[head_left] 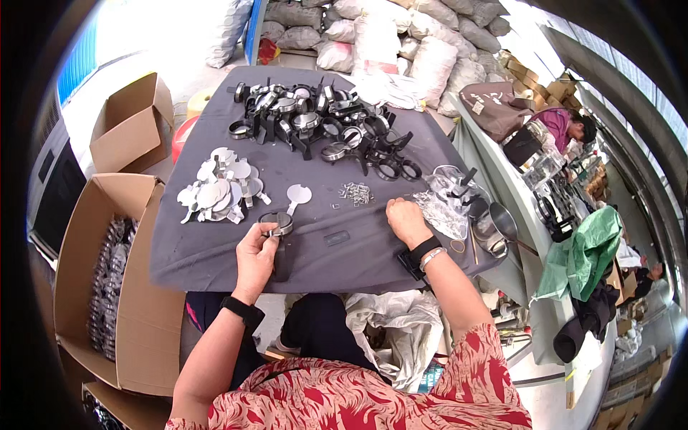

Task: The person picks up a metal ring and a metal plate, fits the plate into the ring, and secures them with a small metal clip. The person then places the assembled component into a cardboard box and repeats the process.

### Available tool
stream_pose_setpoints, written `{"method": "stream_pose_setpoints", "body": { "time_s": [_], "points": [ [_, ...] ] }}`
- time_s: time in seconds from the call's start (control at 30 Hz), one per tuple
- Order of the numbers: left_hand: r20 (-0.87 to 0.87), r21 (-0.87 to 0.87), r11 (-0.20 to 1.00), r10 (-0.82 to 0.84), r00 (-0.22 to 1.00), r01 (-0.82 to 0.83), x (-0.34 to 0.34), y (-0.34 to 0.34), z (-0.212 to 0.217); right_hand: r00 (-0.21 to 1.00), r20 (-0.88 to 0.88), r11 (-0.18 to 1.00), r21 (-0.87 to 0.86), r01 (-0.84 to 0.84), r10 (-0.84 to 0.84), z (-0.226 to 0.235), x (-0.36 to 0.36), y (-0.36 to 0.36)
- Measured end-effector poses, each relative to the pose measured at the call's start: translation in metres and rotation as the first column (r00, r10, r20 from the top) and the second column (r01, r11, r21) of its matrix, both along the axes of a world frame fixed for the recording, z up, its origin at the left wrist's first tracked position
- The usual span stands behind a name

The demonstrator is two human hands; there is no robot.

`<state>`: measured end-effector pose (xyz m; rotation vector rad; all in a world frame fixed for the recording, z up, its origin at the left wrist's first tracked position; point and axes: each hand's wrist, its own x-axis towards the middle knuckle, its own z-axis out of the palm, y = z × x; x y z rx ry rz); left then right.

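"What textures show?"

"Wrinkled grey cloth (208, 254), with flat white discs (211, 195) at centre left and hard, glossy black rings (306, 122) heaped at upper centre."

"And the hands?"

"Left of centre, the left hand (256, 252) pinches a round black part (284, 224). The right hand (407, 221), right of centre, curls under near small metal clips (356, 192); I can't tell whether it's closed or holding one."

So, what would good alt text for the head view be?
A person's left hand holds a round black part at a grey cloth-covered table; the right hand is near small metal pieces. Farther back is a heap of similar black parts, with pale tabbed discs toward the left.
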<state>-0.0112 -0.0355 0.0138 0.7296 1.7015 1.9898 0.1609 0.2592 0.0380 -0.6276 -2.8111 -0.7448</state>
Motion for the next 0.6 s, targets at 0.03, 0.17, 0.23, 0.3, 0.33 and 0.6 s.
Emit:
{"method": "stream_pose_setpoints", "body": {
  "time_s": [0.03,0.17,0.23,0.3,0.33,0.6],
  "points": [
    [-0.022,0.016,1.0,-0.003,1.0,0.003,-0.001,0.001,-0.003,0.999,-0.045,0.999,-0.04,-0.013,0.011,0.004,0.001,-0.004],
    [0.042,-0.021,0.999,0.026,0.999,-0.025,-0.002,-0.008,-0.002,0.951,-0.307,0.971,-0.218,-0.098,0.027,0.012,-0.012,-0.028],
    [0.059,-0.038,0.999,0.041,0.997,-0.039,0.001,-0.007,0.003,0.893,-0.447,0.886,-0.388,-0.254,0.061,0.018,-0.019,-0.046],
    [-0.028,0.003,0.999,0.045,0.999,-0.045,-0.003,-0.002,-0.005,0.796,-0.585,0.538,-0.725,-0.429,-0.154,0.022,-0.03,-0.071],
    [-0.13,0.049,0.998,0.037,0.991,-0.031,-0.006,0.007,-0.015,0.787,-0.51,0.262,-0.858,-0.441,-0.347,0.022,-0.032,-0.079],
    [0.012,-0.029,0.999,0.033,0.999,-0.033,-0.002,0.005,-0.007,0.676,-0.486,-0.248,-0.679,-0.691,-0.553,-0.006,-0.08,-0.167]
  ]
}}
